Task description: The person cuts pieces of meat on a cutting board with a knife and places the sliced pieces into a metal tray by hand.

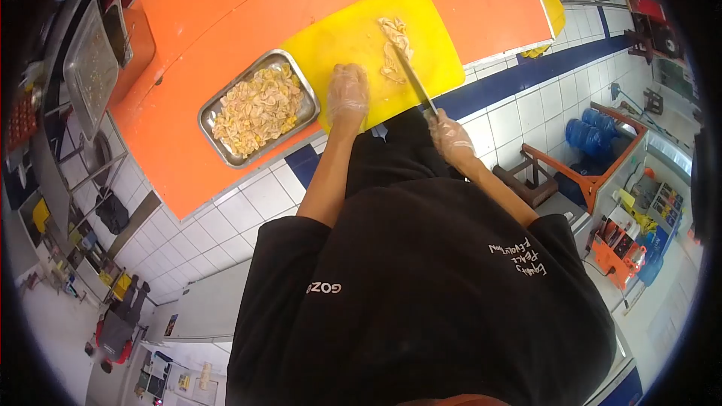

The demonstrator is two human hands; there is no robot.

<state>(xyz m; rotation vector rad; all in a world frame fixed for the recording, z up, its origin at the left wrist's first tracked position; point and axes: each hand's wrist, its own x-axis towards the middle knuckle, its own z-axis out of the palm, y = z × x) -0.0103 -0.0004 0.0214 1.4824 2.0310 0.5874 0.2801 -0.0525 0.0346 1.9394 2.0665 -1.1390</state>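
My right hand (pixel 452 140), in a clear plastic glove, grips the handle of a knife (pixel 414 80). The blade points away from me over a yellow cutting board (pixel 338 28), its far end against pale, folded strips of what looks like meat (pixel 393 37). My left hand (pixel 348 95), gloved the same way, is over the board's left part with its fingers curled together; whatever they may hold is hidden. Beside it, a metal tray (pixel 309 107) holds many pale, yellowish chopped pieces (pixel 254 109).
Board and tray rest on an orange table (pixel 188 158). A metal lid or tray (pixel 89 68) leans by an orange container (pixel 139 49) on the left. Blue water jugs (pixel 590 134) and an orange-framed stand (pixel 575 173) are on the right. Another person (pixel 116 331) is far off, lower left.
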